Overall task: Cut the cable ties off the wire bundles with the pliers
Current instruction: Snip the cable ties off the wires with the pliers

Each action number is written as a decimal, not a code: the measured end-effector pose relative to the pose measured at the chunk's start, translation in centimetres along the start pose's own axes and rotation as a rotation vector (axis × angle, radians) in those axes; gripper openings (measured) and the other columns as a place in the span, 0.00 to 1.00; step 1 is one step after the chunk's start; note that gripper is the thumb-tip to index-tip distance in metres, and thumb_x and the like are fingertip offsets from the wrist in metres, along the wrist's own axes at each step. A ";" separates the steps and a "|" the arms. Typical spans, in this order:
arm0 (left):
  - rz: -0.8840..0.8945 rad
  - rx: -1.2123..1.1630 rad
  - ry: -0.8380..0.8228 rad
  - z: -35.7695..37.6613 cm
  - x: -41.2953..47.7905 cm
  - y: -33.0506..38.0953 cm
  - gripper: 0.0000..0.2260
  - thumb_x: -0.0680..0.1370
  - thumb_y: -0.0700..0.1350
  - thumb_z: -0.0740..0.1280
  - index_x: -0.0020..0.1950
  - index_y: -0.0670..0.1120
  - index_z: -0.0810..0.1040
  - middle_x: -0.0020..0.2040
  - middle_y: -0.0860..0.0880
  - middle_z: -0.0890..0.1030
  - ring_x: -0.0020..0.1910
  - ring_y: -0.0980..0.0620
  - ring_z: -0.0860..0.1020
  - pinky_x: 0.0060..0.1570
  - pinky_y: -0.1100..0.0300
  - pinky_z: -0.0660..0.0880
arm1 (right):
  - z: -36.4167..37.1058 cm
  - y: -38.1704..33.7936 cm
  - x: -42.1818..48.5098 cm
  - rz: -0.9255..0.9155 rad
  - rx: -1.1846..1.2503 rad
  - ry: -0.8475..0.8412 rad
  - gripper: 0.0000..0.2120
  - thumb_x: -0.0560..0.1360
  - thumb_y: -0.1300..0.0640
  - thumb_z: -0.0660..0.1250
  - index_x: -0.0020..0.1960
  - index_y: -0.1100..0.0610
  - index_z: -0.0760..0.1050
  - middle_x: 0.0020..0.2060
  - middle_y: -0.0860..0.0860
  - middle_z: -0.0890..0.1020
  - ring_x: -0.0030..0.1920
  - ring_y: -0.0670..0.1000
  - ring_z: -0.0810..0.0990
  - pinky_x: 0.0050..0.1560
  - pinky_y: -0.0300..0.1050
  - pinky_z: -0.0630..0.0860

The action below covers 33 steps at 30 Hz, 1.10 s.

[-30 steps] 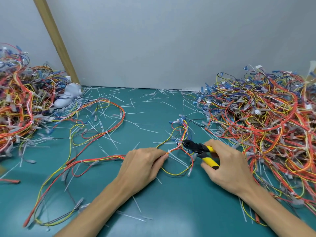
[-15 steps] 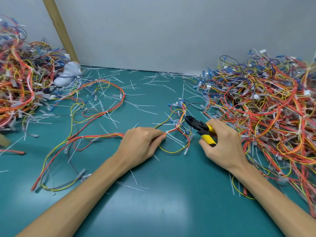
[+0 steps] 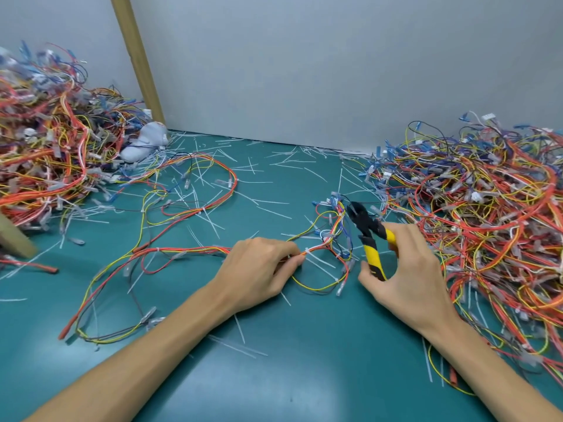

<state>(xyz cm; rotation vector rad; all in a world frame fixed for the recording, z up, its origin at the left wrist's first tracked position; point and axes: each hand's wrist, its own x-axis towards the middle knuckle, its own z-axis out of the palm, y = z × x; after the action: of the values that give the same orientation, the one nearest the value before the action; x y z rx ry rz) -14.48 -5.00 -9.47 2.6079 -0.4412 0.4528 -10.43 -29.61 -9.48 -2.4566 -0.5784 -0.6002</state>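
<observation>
While the left hand (image 3: 259, 269) pinches the wire bundle (image 3: 330, 240) beside a cable tie (image 3: 308, 250), the right hand (image 3: 408, 269) grips the pliers (image 3: 367, 236) just beyond that tie. The wires look light and floppy, so hold close to it.

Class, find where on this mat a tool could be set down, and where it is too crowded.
Barest: the mat between the left forearm and right forearm, at the near edge. Also the near-left corner, outside the left forearm and beside the harness. Crowded: the left pile and right pile; cut ties litter the back and middle.
</observation>
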 end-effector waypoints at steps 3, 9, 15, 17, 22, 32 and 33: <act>0.004 -0.015 0.000 0.1 0.1 -0.2 0.11 0.79 0.54 0.60 0.45 0.52 0.80 0.33 0.54 0.79 0.34 0.50 0.76 0.33 0.55 0.75 | 0.0 0.2 0.2 0.033 0.027 0.013 0.33 0.65 0.57 0.76 0.66 0.58 0.69 0.51 0.47 0.68 0.50 0.45 0.68 0.53 0.27 0.62; -0.104 -0.178 -0.015 0.2 0.1 -0.5 0.13 0.79 0.56 0.60 0.45 0.52 0.80 0.30 0.54 0.76 0.32 0.54 0.73 0.36 0.56 0.73 | -0.1 0.1 0.2 -0.035 0.058 0.016 0.32 0.66 0.55 0.76 0.67 0.51 0.70 0.50 0.43 0.72 0.49 0.39 0.73 0.54 0.26 0.65; -0.169 -0.333 -0.041 -0.2 0.4 -0.8 0.11 0.80 0.47 0.62 0.43 0.51 0.82 0.27 0.54 0.70 0.30 0.56 0.70 0.32 0.69 0.63 | -0.2 -0.4 -0.1 -0.152 -0.200 -0.074 0.29 0.64 0.48 0.65 0.66 0.49 0.72 0.52 0.45 0.74 0.52 0.53 0.74 0.53 0.47 0.70; -0.167 -0.319 -0.028 0.1 0.3 -0.9 0.11 0.80 0.48 0.62 0.42 0.52 0.81 0.26 0.54 0.69 0.29 0.55 0.69 0.31 0.65 0.64 | -0.3 -0.4 0.0 -0.155 -0.255 -0.097 0.30 0.61 0.48 0.66 0.64 0.51 0.73 0.50 0.47 0.74 0.50 0.54 0.73 0.51 0.49 0.69; -0.115 -0.256 0.011 0.4 0.1 -0.7 0.11 0.78 0.53 0.59 0.44 0.54 0.81 0.33 0.62 0.73 0.33 0.62 0.71 0.35 0.60 0.66 | -0.3 -0.6 0.0 -0.228 -0.348 -0.132 0.33 0.59 0.47 0.66 0.64 0.52 0.74 0.51 0.50 0.74 0.51 0.55 0.72 0.51 0.50 0.67; 0.070 -0.089 0.080 0.3 -0.2 0.1 0.09 0.80 0.49 0.62 0.45 0.50 0.80 0.36 0.56 0.71 0.35 0.52 0.71 0.31 0.55 0.72 | 0.1 -1.0 -0.4 -0.273 -0.332 -0.126 0.30 0.63 0.46 0.67 0.63 0.54 0.75 0.49 0.49 0.75 0.48 0.56 0.73 0.48 0.50 0.70; 0.077 -0.084 0.090 0.2 -0.3 0.1 0.09 0.80 0.49 0.62 0.45 0.50 0.80 0.36 0.56 0.71 0.35 0.52 0.71 0.31 0.56 0.72 | 0.0 -1.1 -0.5 -0.272 -0.323 -0.123 0.28 0.63 0.46 0.67 0.62 0.54 0.76 0.48 0.49 0.76 0.47 0.55 0.74 0.46 0.50 0.71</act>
<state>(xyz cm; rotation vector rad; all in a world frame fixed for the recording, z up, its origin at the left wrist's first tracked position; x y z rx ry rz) -14.68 -5.11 -9.76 2.4857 -0.5206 0.5622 -11.35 -28.91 -9.34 -2.7536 -0.9402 -0.6981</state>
